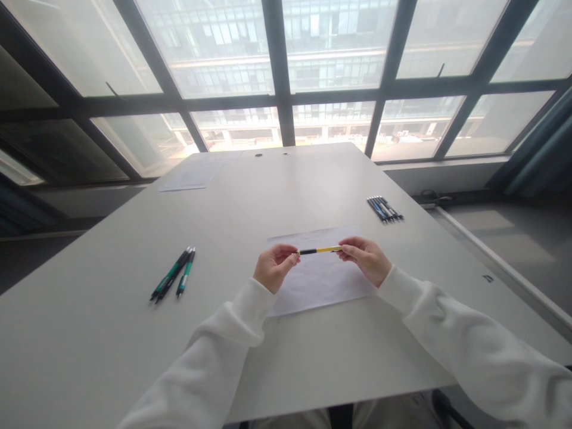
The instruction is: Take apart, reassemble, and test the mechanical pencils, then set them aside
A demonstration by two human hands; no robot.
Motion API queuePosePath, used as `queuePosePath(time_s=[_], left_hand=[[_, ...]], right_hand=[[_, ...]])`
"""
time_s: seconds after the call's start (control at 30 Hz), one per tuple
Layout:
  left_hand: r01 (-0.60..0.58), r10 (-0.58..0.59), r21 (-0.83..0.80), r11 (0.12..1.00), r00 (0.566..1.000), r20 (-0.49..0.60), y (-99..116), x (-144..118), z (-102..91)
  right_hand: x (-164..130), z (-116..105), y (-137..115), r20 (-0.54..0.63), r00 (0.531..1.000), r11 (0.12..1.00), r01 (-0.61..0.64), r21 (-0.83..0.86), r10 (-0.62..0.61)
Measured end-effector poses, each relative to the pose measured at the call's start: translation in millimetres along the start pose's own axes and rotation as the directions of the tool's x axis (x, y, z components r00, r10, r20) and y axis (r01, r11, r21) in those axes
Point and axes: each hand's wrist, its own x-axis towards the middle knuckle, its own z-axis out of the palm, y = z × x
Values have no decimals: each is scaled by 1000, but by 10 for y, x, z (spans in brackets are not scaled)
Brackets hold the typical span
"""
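We hold 1 yellow pen (320, 250) level between both hands, just above the paper (322, 280) on the counter (111, 333). Left hand (273, 268) pinches the black end w/ fingertips closed on it; right hand (365, 259) pinches the yellow end the same way, fingers shut round the barrel. Pen looks whole, no cap or part off that we can see. To our left lie 3 green pens (174, 274), apart from the sheet. To the far right sits a bunch of approx 6 pens (385, 209), side by side. We judge the green 3 as handled, the right bunch as left, but that's a guess. The sheet shows no marks we can make out. More paper (190, 176) lies at the far left.
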Motion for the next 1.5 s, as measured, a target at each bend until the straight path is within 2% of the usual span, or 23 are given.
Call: queuePosePath(time_s=[0.2, 0.47, 0.6, 0.87, 1.23, 1.5], left_hand=[[-3, 2, 27, 1000, 999, 41, -14, -3, -5], [-16, 11, 84, 996, 998, 58, -4, -6, -3], [-39, 34, 126, 991, 999, 43, -21, 5, -22], [-19, 21, 119, 993, 1000, -9, -33, 32, -38], [-32, 25, 173, 984, 999, 44, -28, 8, -27], [-51, 54, 185, 981, 999, -7, -6, 39, -98]], right_hand=[[1, 5, 5, 27, 1000, 1000, 5, -18, -4], [-20, 2, -36, 115, 992, 984, 70, -165, -51], [-20, -29, -44, 81, 995, 973, 75, -219, -58], [14, -79, -2, 13, 996, 981, 87, -176, -86], [6, -71, -2, 13, 995, 981, 96, -170, -95], [32, -107, -15, -18, 995, 982, 95, -164, -100]])
